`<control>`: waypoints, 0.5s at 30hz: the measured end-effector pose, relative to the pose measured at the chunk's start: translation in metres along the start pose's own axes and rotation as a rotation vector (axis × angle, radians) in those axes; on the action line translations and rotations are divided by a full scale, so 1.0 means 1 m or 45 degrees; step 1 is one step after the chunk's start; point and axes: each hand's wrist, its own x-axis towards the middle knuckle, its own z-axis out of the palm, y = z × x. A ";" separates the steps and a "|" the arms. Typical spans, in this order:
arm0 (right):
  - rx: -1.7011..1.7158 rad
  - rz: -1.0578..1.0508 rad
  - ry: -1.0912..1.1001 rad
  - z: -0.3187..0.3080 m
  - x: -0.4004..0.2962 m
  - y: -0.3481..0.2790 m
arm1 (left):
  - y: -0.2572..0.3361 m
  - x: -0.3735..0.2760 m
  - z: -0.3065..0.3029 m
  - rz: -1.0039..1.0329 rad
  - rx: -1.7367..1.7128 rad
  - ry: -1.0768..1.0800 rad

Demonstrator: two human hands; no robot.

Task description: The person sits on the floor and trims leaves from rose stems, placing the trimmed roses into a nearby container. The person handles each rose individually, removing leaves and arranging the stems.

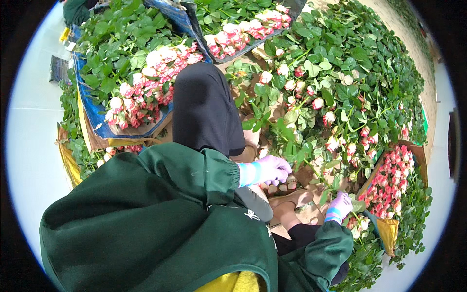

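My left hand (273, 169), in a pale purple glove with a blue-banded cuff, is held over the floor between my legs. Its fingers are curled; what lies inside them is hidden. To the right and lower, my right hand (340, 205), gloved alike, is closed around a leafy rose stem (314, 169) that slants up and left, its leaves blurred near the left hand. Pink-and-white roses (359, 223) show just beyond the right hand. A large heap of cut roses (350, 80) with green leaves lies in front of me.
Blue-lined holders of roses stand at upper left (85, 106) and top (251, 45). A brown-sided holder (419, 160) with packed roses stands at right. Loose petals (282, 187) lie by my shoes. A green-sleeved person (76, 12) is at the top left.
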 end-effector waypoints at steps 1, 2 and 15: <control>-0.021 -0.022 -0.024 0.001 -0.003 0.000 | 0.000 0.001 -0.001 -0.001 -0.033 -0.015; -0.039 -0.038 -0.051 0.004 -0.007 0.002 | 0.000 0.002 -0.001 -0.007 -0.063 -0.034; 0.085 0.142 -0.253 0.008 -0.038 -0.029 | 0.016 -0.006 0.018 -0.119 0.059 -0.068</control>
